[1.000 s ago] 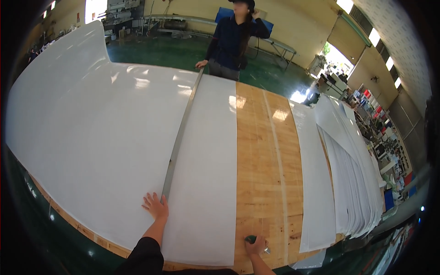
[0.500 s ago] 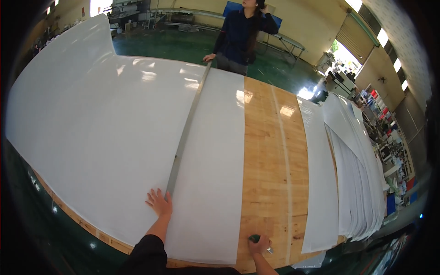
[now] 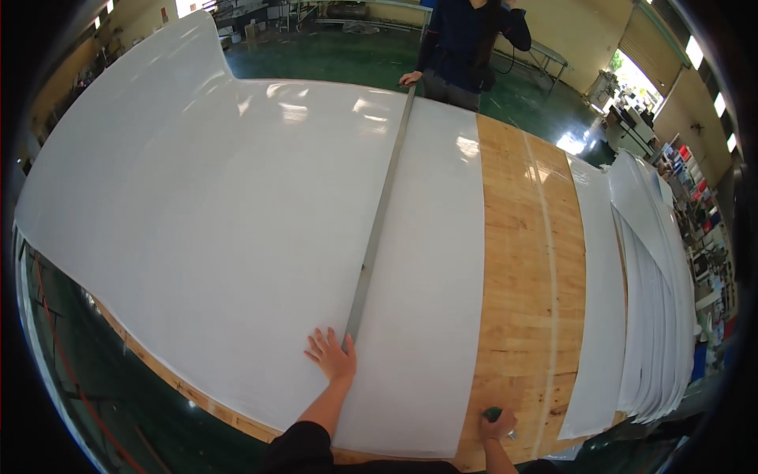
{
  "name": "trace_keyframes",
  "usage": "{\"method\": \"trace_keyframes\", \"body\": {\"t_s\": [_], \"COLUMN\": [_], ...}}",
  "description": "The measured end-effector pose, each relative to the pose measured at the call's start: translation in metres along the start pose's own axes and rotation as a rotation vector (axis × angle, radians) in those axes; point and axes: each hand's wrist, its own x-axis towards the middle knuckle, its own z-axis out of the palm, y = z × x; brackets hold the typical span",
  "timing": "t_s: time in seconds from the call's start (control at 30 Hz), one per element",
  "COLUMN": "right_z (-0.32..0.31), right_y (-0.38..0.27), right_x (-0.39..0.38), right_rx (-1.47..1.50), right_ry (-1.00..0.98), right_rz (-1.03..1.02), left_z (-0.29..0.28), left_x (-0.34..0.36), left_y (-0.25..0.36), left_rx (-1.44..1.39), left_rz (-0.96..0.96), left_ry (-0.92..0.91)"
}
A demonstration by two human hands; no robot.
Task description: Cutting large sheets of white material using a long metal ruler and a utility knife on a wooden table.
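My left hand lies with fingers spread on a large white glossy sheet, its thumb side against a long grey straightedge that runs across the sheet. My right hand, low on the bare plywood strip, is closed around a small tool with a dark green body and a short metal part; the tool's exact kind is unclear. A co-worker stands across the table, one hand at the far end of the straightedge, the other raised near the upper edge of the view.
To the right lie a narrow white strip and a pile of loose white sheets. The left sheet curls up at its far corner. Benches, machinery and cluttered shelving line the walls around a green floor.
The whole scene has shifted rightward and slightly upward in the picture as my view turned. My hands keep the same places on the sheet and plywood, as does the co-worker's hand on the straightedge.
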Motion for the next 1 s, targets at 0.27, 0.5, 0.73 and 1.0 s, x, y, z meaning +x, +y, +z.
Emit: {"method": "trace_keyframes", "body": {"t_s": [0.27, 0.5, 0.73, 1.0], "right_z": [-0.004, 0.022, 0.062, 0.118], "right_y": [0.002, -0.146, -0.387, -0.510], "right_x": [0.018, 0.177, 0.336, 0.422], "right_rx": [-0.012, 0.807, 1.725, 2.127], "right_ry": [-0.101, 0.147, 0.129, 0.015], "right_rz": [-0.056, -0.175, -0.058, 0.112], "left_z": [-0.003, -0.007, -0.005, -0.004], "left_x": [-0.002, 0.000, 0.000, -0.002], "left_y": [0.001, 0.003, 0.000, 0.001], "left_rx": [-0.037, -0.065, -0.077, -0.062], "left_rz": [0.018, 0.024, 0.006, 0.037], "left_ry": [-0.020, 0.022, 0.002, -0.004]}}
